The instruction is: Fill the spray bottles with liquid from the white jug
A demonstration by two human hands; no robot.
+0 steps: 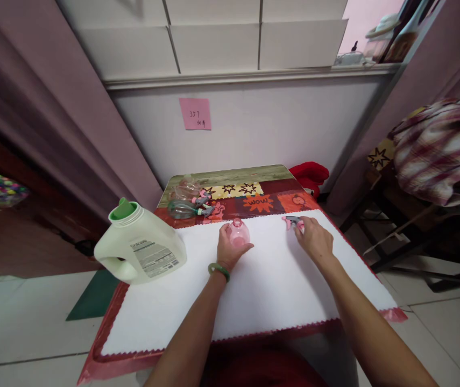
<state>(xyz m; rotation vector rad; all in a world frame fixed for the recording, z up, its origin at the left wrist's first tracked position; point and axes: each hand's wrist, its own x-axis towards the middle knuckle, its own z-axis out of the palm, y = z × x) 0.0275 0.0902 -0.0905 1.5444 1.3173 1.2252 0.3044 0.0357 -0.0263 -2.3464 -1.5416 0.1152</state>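
Note:
My left hand (228,246) is curled round the side of a clear pink spray bottle (239,236), which stands upright with its neck uncovered. Off to the right, my right hand (315,236) grips a pink and grey spray trigger head (292,221) just over the white cloth (270,290). Bottle and trigger head are apart. A large pale green jug (149,252) stands uncapped at the left, a green piece showing in its mouth. Behind the cloth lie a green spray bottle (182,209) and a clear spray bottle (185,189) with a pink trigger.
The small table has a patterned red cover (268,203) at its far end, near the white wall. A pink note (195,114) is stuck on that wall. Plaid fabric (443,150) lies over furniture on the right. A red item (310,176) sits behind the table's far right corner.

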